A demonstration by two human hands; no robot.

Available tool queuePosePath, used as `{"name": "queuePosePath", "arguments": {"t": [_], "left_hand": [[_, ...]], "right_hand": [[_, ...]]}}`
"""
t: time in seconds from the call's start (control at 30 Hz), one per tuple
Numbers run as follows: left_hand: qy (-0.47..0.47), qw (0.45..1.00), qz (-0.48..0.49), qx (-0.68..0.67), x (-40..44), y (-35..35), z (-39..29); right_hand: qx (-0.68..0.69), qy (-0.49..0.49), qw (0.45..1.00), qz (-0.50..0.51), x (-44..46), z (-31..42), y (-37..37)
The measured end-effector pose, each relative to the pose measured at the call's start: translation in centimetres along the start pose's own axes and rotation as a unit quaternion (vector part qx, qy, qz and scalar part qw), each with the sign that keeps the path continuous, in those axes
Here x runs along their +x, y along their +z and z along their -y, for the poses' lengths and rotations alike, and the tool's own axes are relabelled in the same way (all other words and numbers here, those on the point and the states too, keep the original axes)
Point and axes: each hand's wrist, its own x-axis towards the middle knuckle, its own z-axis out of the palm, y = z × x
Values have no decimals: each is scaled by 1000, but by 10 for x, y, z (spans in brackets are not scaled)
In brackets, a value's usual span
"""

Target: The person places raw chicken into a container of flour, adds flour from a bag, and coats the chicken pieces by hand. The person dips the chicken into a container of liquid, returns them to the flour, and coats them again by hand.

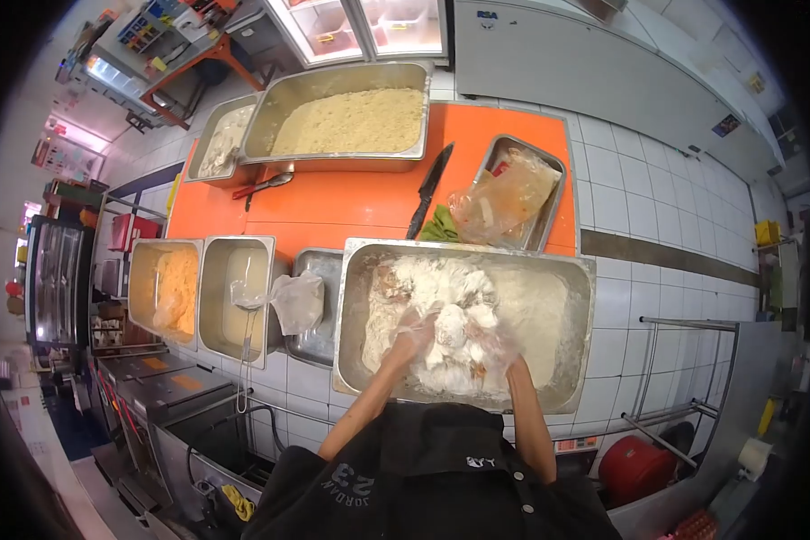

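Observation:
Both hands are inside a deep steel pan (585,360) of white flour (540,301). Flour-coated food pieces (450,328), brownish where the coating is thin, are heaped in its left and middle. My left hand (414,335), in a clear glove, curls against the heap from the left, its fingertips sunk in flour. From the right, my right hand (493,349), also in a clear plastic glove, cups the same pieces; its fingers are partly blurred and floury. The two hands are a short way apart with floured pieces between them.
Behind the pan, a knife (432,189), a green cloth (440,225) and a tray (556,193) with a plastic bag lie on the orange table (333,202). A large batter-like pan (337,157) stands farther back. Left are a strainer (248,301) and orange-crumb pan (164,328).

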Motion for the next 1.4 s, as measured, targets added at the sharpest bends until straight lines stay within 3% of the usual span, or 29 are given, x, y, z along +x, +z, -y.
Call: {"name": "queuePosePath", "arguments": {"t": [0.03,0.07,0.13,0.17,0.2,0.27,0.3,0.37,0.43,0.47,0.5,0.53,0.67,0.73,0.77,0.8,0.87,0.9,0.93,0.97,1.0,1.07,1.1,1.13,1.17,1.2,1.27,1.3,1.4], "left_hand": [[15,999,-19,33,-1,5,-10],[16,999,-11,30,-5,-5,-32],[13,999,14,-42,-8,-42,-70],[0,990,8,139,-9,-64,-90],[2,990,12,142,-10,-74,-78],[16,956,-71,283,-16,-83,-35],[-3,960,-33,279,-20,-85,-8],[-35,980,96,171,-12,-60,51],[-16,992,124,28,-3,-16,74],[19,992,102,-72,-6,-4,66],[58,980,87,-169,-9,8,57],[25,966,142,-216,-2,21,56],[-38,937,213,-276,22,22,35],[-81,921,201,-324,28,19,18],[-130,899,182,-376,28,19,13],[-135,898,182,-376,31,16,20],[-78,884,271,-372,51,8,31],[-87,951,140,-262,27,-18,-24],[-85,951,143,-260,29,-20,-24],[17,992,80,-96,33,-24,-19],[121,990,12,71,37,-26,-19],[61,997,48,25,35,-27,-49],[78,993,32,84,36,-17,-54],[95,985,16,141,38,-6,-59],[84,981,-1,175,44,6,-58],[71,975,-17,209,51,19,-54],[61,976,190,-86,62,32,-48],[65,977,188,-83,64,33,-46],[70,984,143,-82,60,29,-19]], "right_hand": [[-185,25,982,-36,-4,48,-9],[-189,32,981,-40,-18,75,-18],[-39,166,985,-27,-34,96,-24],[-38,166,985,-33,-38,60,-25],[96,157,978,-97,-44,-8,-26],[228,144,950,-160,-40,-40,-31],[-33,282,952,-116,-21,-29,-39],[-290,395,870,-61,-6,-17,-31],[-32,283,935,-212,6,-5,-20],[-32,283,934,-216,13,16,-10],[113,263,938,-197,18,50,0],[253,235,923,-173,19,69,2],[432,267,856,-100,11,58,1],[261,202,944,-5,-3,79,-9],[262,205,943,-5,-12,64,-13],[226,134,963,56,-23,34,-18],[185,56,975,111,-29,21,-25],[241,70,968,24,-29,25,-29],[270,77,960,-20,-26,23,-33],[297,80,949,-65,-23,20,-38],[164,54,979,-111,-11,1,-49],[32,28,986,-159,20,-27,-49],[-87,157,946,-271,43,-34,-37],[-201,280,863,-370,63,-33,-27],[-199,281,863,-371,78,-27,-20],[-1,307,913,-268,88,-22,-11],[195,313,917,-151,89,-17,-6],[234,259,929,-120,85,-15,1],[434,265,851,-130,57,-20,6]]}}
